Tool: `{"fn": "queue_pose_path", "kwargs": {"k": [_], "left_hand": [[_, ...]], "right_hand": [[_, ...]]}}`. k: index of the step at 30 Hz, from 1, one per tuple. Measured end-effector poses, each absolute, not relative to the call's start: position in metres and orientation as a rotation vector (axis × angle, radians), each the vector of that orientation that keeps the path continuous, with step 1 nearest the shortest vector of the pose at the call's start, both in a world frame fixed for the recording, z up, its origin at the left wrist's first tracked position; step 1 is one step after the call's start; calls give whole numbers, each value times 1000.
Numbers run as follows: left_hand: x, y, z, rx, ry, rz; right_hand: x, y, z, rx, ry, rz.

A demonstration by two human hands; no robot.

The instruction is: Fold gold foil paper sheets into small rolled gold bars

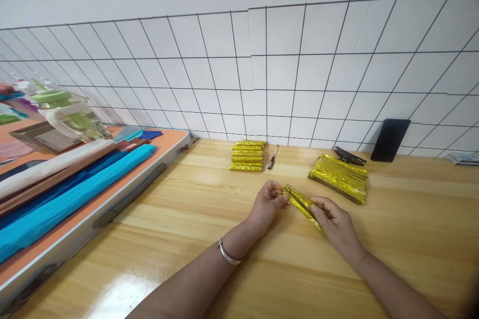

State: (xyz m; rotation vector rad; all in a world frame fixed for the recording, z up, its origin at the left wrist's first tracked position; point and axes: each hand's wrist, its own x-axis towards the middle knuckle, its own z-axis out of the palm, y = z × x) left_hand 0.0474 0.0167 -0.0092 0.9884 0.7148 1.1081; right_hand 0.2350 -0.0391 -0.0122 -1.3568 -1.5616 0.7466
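Between my two hands is a partly folded strip of shiny gold foil (300,202), tilted above the wooden table. My left hand (270,203) pinches its upper left end. Thumb and fingers of my right hand (333,219) grip the lower right end, where a loose edge sticks out. Beyond my left hand lies a row of several narrow folded gold foil strips (247,157). To the right of it is a black pen (273,157). A flat stack of gold foil sheets (340,178) rests past my right hand, with a dark claw clip (350,156) behind it.
A black phone (390,140) leans upright against the tiled wall (284,75). On the left, an orange-topped surface (175,138) carries rolls of coloured paper (93,184), a cardboard box (45,137) and a green-lidded bottle (71,112). The wooden table (179,219) reaches the wall.
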Motion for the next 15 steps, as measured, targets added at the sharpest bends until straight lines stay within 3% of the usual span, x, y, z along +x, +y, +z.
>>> {"fn": "queue_pose_path", "kwargs": {"k": [15], "left_hand": [[38, 20, -13, 1056, 605, 1035]], "right_hand": [[239, -35, -12, -1387, -1494, 710]]}}
